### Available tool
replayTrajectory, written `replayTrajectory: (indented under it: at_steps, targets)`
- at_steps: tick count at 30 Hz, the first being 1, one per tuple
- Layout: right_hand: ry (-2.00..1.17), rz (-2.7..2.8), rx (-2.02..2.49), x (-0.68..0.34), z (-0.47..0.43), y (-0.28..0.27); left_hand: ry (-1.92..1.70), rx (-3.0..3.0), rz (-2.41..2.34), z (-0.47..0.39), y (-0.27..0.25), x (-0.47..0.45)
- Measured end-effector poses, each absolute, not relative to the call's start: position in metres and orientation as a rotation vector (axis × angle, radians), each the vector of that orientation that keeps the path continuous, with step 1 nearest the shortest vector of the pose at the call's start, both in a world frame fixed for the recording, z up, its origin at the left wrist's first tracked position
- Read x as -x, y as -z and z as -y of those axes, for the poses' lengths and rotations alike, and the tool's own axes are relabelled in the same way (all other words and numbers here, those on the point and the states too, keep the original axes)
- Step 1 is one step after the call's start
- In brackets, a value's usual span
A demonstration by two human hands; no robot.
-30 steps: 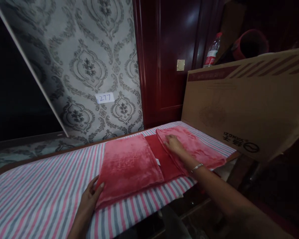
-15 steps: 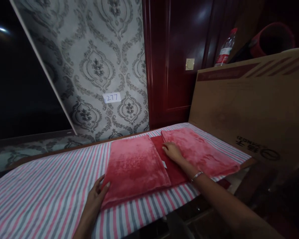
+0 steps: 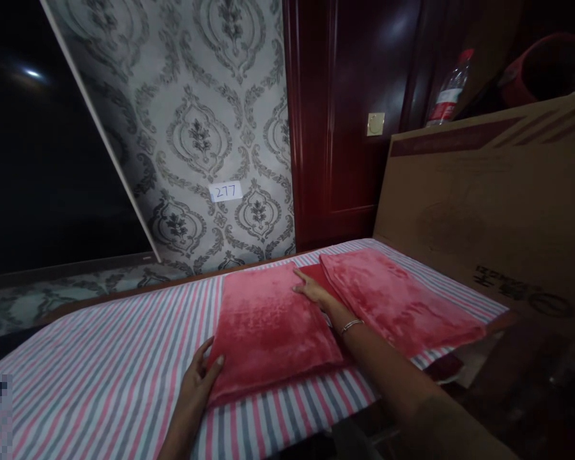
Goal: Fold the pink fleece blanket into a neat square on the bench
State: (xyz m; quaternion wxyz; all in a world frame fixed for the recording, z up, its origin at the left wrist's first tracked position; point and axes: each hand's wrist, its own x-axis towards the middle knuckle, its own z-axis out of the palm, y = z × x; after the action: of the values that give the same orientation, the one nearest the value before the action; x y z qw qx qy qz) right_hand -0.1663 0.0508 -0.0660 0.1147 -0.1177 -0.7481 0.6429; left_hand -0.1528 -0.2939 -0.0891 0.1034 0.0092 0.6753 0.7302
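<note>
A pink plush blanket (image 3: 268, 332) lies folded on a striped sheet, with a left panel and a right panel (image 3: 402, 294) folded over a darker red strip (image 3: 316, 275) between them. At the left panel's near left edge is my left hand (image 3: 197, 383), thumb and fingers apart and touching the edge. My right hand (image 3: 314, 292), a bracelet on its wrist, rests with fingers spread on the left panel's right border near its far corner. The forearm crosses over the red strip and hides part of it.
The striped sheet (image 3: 124, 358) covers the table. A large cardboard box (image 3: 450, 198) stands along the right side, with a plastic bottle (image 3: 448, 96) near its top edge. A dark screen (image 3: 52, 160) is at the left, before a patterned wall (image 3: 196, 83).
My right hand has moved left from the red strip onto the left panel's border, its fingers now spread. My left hand stays at the left edge. The view has shifted slightly.
</note>
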Motion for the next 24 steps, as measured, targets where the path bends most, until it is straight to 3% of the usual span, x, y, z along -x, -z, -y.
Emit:
replayTrajectory:
  at_steps: [7,24]
  targets:
    - [-2.066,2.09,0.397,0.196,-0.06,0.067,-2.187,-0.02,-1.996,0.297,0.11,0.165]
    - [-1.856,2.094,0.589,0.224,-0.08,0.076,-2.128,-0.131,-2.074,0.293,0.095,0.147]
